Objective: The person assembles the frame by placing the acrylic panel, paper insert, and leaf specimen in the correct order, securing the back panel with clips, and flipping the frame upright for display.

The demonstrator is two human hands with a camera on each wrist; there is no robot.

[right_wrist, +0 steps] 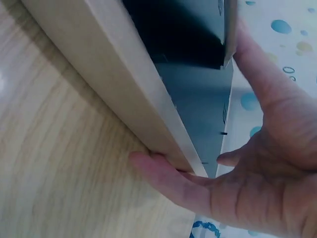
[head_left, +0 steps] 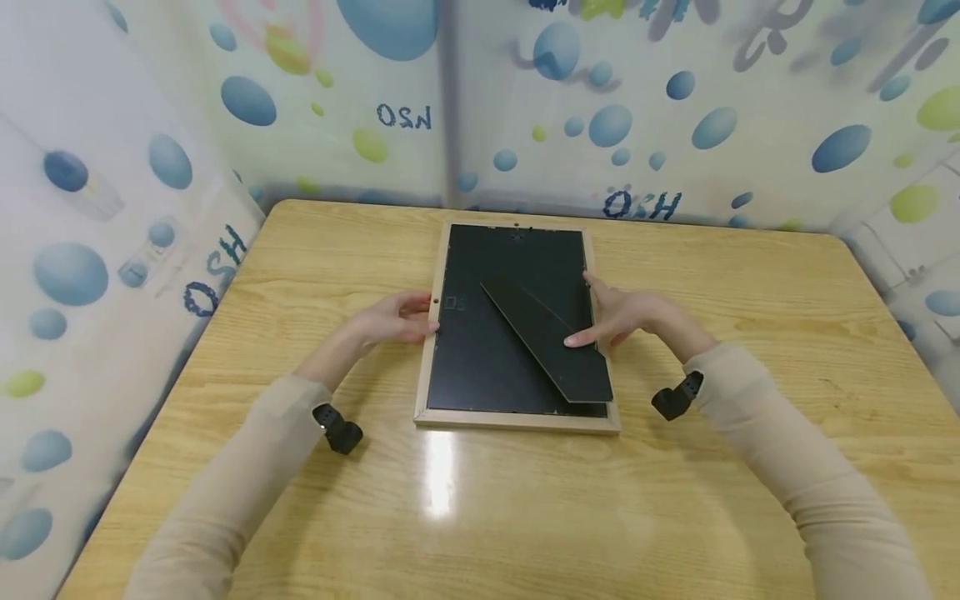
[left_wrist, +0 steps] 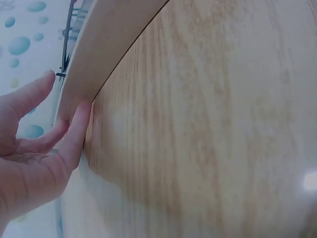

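A picture frame [head_left: 519, 421] with a pale wooden rim lies face down on the table, its black backing [head_left: 480, 367] upward. A black easel stand [head_left: 551, 354] slants across the backing, its wide lower end near the bottom right corner. At the left rim my left hand [head_left: 397, 318] touches the frame; in the left wrist view its fingers [left_wrist: 79, 126] lie fairly straight against the wooden side, the thumb apart above. My right hand [head_left: 618, 312] holds the right side, its thumb on the stand. In the right wrist view the fingers [right_wrist: 173, 183] press the frame's outer side.
The wooden table [head_left: 360, 517] extends around the frame on all sides. A curtain [head_left: 495, 108] printed with blue and green bubbles hangs behind the table and at its sides. Black wrist cameras [head_left: 341, 429] sit on both sleeves.
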